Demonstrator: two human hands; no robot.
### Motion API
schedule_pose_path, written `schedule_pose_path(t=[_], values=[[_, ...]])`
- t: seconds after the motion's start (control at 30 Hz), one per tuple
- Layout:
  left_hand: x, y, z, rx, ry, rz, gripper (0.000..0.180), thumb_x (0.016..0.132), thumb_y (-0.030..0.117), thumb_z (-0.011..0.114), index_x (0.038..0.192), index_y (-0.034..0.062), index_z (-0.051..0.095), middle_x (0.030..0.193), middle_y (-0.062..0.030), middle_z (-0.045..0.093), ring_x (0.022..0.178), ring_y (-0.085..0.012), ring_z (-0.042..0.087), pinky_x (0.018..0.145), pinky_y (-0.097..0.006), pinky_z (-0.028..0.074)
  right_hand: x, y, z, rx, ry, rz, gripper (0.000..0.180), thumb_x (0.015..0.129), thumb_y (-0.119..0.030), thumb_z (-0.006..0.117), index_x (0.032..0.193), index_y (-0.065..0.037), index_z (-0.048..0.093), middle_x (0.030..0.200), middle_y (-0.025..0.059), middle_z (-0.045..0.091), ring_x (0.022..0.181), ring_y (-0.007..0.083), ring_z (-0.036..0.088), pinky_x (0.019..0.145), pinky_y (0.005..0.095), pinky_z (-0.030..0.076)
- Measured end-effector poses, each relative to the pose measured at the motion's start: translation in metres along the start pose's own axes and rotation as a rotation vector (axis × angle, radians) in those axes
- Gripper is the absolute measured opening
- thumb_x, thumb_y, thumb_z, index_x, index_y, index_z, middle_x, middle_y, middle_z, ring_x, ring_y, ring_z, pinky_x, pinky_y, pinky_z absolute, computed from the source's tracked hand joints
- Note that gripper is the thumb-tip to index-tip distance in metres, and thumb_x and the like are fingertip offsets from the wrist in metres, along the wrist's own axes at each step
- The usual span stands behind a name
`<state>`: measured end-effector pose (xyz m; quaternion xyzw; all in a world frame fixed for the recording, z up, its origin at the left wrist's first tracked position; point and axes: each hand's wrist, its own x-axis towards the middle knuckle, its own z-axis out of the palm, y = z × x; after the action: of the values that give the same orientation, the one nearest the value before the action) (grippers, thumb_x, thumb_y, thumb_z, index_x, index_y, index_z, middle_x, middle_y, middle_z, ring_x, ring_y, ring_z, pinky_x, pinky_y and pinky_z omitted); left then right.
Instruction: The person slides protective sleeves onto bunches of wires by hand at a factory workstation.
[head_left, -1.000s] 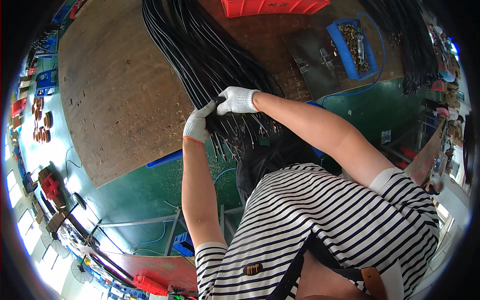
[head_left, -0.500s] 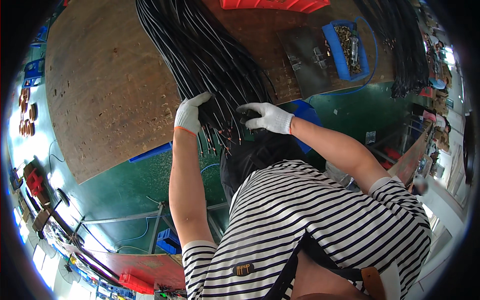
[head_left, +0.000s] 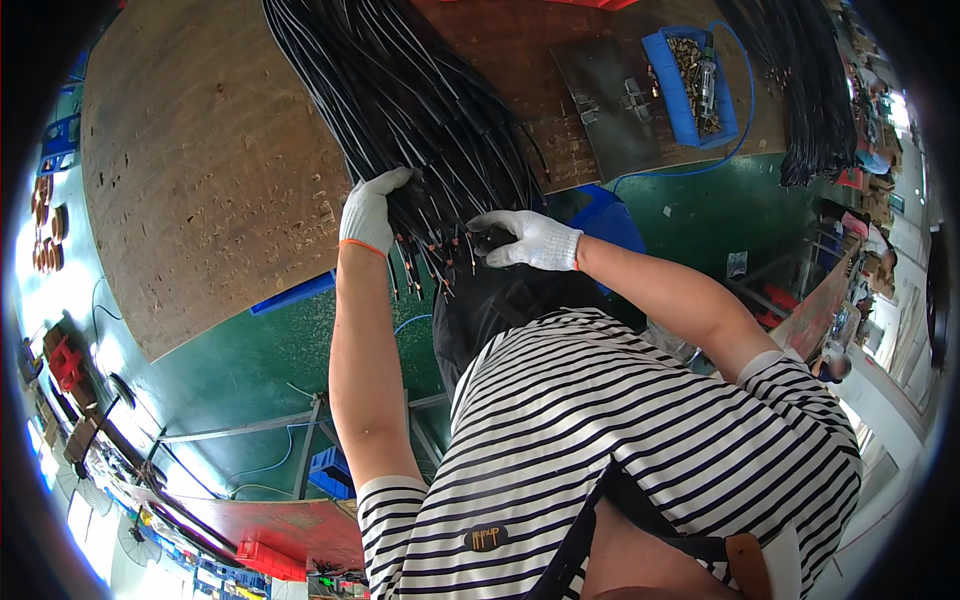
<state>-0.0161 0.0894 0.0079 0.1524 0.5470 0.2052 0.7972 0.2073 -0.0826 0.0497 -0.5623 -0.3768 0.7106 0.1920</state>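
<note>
Black cables [head_left: 420, 110] with coppery tips, gripped by gloved left hand [head_left: 368, 212] and right hand [head_left: 525, 240].

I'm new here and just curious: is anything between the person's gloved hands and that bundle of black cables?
Nothing visible. The left hand already rests against the side of the black cables, and the right hand touches their lower ends at the edge of the wooden table.

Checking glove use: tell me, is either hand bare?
No, the left hand and the right hand both wear white gloves.
</note>
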Motion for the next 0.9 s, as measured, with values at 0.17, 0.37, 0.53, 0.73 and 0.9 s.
schedule_pose_path(t=[0.17,0.37,0.53,0.73,0.9], values=[[-0.002,0.004,0.004,-0.019,-0.025,-0.070,0.017,0.095,0.010,0.072,0.106,-0.0012,0.075,0.093,-0.0121,0.077,0.082,-0.0262,0.075,0.077,-0.040,0.065,0.000,0.002,-0.001,0.013,-0.008,0.000,0.070,0.092,-0.012,0.080,0.156,-0.002,0.052,0.145,0.0158,0.066,0.133,0.0238,0.062,0.116,0.0356,0.046],[0.000,0.002,0.002,-0.026,-0.009,-0.053,0.023,0.093,0.009,0.071,0.112,-0.0033,0.077,0.099,-0.0125,0.079,0.083,-0.0245,0.077,0.071,-0.039,0.065,0.002,0.001,-0.004,-0.244,0.025,0.024,0.069,0.091,-0.016,0.079,0.154,-0.004,0.054,0.148,0.0191,0.064,0.137,0.0270,0.061,0.117,0.0367,0.045],[0.000,0.002,0.005,-0.023,-0.032,-0.044,0.019,0.094,0.009,0.071,0.109,-0.0026,0.076,0.097,-0.0128,0.078,0.082,-0.0248,0.076,0.073,-0.038,0.065,0.008,0.006,-0.002,-0.145,0.013,0.021,0.066,0.092,-0.015,0.079,0.153,-0.004,0.055,0.137,0.0147,0.070,0.123,0.0212,0.067,0.108,0.0335,0.051],[-0.004,0.001,0.010,0.007,0.001,-0.051,0.015,0.095,0.012,0.073,0.104,0.0016,0.076,0.094,-0.0105,0.077,0.082,-0.0231,0.076,0.070,-0.037,0.065,0.022,-0.008,0.014,0.343,0.148,0.027,0.062,0.093,-0.007,0.078,0.150,0.002,0.056,0.128,0.0117,0.073,0.112,0.0157,0.069,0.102,0.0330,0.054],[0.000,-0.005,0.007,0.022,-0.008,0.034,0.020,0.099,0.016,0.074,0.116,0.0048,0.074,0.100,-0.0075,0.077,0.083,-0.0216,0.075,0.069,-0.038,0.064,0.080,-0.031,0.013,0.176,0.281,-0.081,0.060,0.090,-0.011,0.079,0.144,0.005,0.061,0.129,0.0155,0.073,0.117,0.0189,0.068,0.105,0.0335,0.053]])
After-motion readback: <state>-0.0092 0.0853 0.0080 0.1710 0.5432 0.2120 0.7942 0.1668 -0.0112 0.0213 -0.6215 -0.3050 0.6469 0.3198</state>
